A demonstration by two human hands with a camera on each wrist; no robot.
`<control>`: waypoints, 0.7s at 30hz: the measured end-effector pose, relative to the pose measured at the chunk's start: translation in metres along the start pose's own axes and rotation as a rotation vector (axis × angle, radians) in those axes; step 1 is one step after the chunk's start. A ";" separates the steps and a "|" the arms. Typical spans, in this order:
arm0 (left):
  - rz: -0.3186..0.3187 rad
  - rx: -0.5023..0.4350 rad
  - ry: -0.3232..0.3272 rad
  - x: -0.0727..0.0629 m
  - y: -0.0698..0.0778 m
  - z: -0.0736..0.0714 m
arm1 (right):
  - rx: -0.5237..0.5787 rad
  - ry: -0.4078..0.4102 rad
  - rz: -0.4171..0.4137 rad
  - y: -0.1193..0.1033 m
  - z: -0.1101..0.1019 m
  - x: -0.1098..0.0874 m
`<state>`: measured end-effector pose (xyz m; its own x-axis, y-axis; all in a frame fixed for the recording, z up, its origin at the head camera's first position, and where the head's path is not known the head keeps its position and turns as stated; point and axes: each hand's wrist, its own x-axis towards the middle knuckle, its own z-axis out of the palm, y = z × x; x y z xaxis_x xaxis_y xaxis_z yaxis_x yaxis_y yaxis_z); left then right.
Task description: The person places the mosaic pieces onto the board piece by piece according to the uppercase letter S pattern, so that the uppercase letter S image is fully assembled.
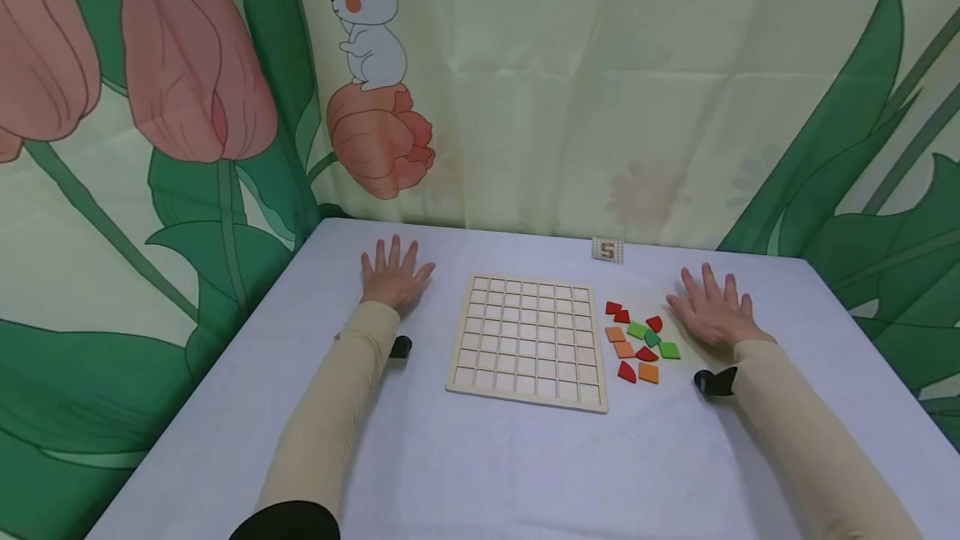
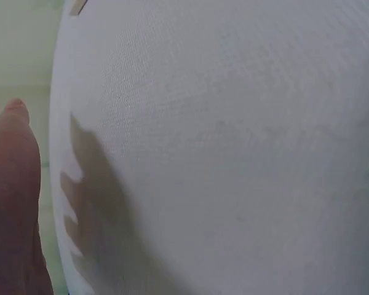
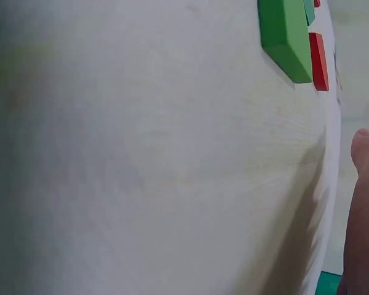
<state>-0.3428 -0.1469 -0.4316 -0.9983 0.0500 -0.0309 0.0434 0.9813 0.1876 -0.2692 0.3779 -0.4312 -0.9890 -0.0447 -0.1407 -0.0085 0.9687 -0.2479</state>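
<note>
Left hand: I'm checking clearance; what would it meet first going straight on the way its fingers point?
The left hand would likely meet the printed backdrop first, past the table's far edge; depth there is unclear.

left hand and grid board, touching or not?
Apart. The head view shows a plain strip of white tabletop between the left hand and the grid board.

Board (image 1: pixel 527 344) on the table (image 1: pixel 495 473); tiles (image 1: pixel 637 330) at its three o'clock! Left hand (image 1: pixel 392 280) at its ten, card (image 1: pixel 607 250) between one and two, right hand (image 1: pixel 714 308) at the tiles' two!
</note>
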 end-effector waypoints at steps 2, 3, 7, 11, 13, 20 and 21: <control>0.033 -0.041 -0.026 0.000 0.002 -0.001 | 0.010 0.000 -0.002 0.000 0.000 0.000; 0.064 -0.064 -0.045 -0.001 0.004 -0.002 | 0.012 -0.001 -0.001 0.000 0.000 0.000; 0.266 -0.217 -0.146 -0.004 0.015 -0.005 | 0.019 -0.005 -0.011 -0.004 -0.002 -0.001; 0.403 -0.361 -0.259 -0.013 0.024 -0.006 | 0.031 -0.001 -0.030 -0.010 -0.006 -0.002; 0.428 -0.417 -0.297 -0.019 0.027 -0.006 | 0.038 -0.006 -0.038 -0.015 -0.008 -0.002; 0.454 -0.470 -0.308 -0.030 0.028 0.001 | 0.056 -0.024 -0.073 -0.033 -0.008 -0.006; 0.452 -0.479 -0.308 -0.030 0.028 0.002 | 0.056 -0.025 -0.078 -0.035 -0.007 -0.008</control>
<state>-0.3118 -0.1211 -0.4273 -0.8276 0.5503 -0.1107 0.3560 0.6670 0.6545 -0.2622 0.3459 -0.4143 -0.9818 -0.1257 -0.1424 -0.0759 0.9469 -0.3124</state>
